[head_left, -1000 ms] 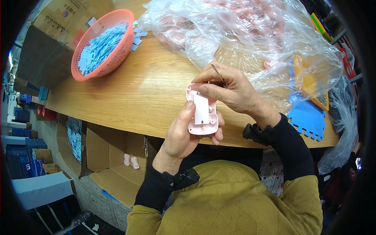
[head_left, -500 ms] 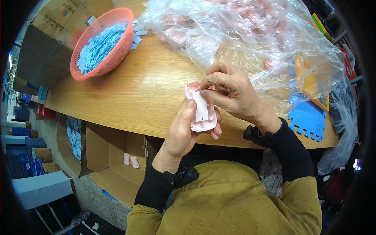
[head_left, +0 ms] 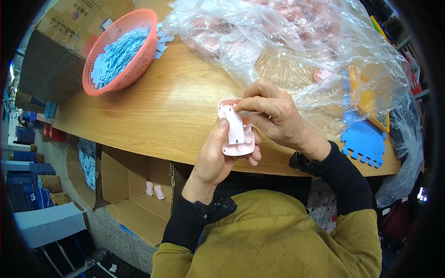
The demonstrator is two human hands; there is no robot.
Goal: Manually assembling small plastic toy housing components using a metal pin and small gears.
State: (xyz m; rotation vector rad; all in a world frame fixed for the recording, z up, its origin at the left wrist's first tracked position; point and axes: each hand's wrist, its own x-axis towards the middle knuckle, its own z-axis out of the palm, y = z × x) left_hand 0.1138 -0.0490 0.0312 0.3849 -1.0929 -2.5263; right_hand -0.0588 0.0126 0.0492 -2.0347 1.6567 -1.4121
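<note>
My left hand (head_left: 214, 155) holds a pale pink plastic casing half (head_left: 232, 149) from below, with the thumb along its left edge. The hollow inside of the casing faces up. A white rectangular piece (head_left: 235, 129) lies in it, with a small dark metal contact at each end. My right hand (head_left: 273, 113) is closed over the casing's upper right, fingertips pinched together at the upper end of the white piece. A thin metal tool showed in those fingers half a second ago; now the fingers mostly hide it. Both hands are above the table's near edge.
A coral basket (head_left: 152, 55) of light blue strips stands on the wooden table (head_left: 185, 106) at the left. Clear plastic sheeting (head_left: 232, 41) covers pink parts at the back. Blue foam mat (head_left: 364, 141) lies right. Below, an open carton (head_left: 134, 208) holds two pink pieces.
The casing has shifted slightly left and tilted a little. The fingers of my right hand have turned, and the metal tool that showed between them is now mostly hidden.
</note>
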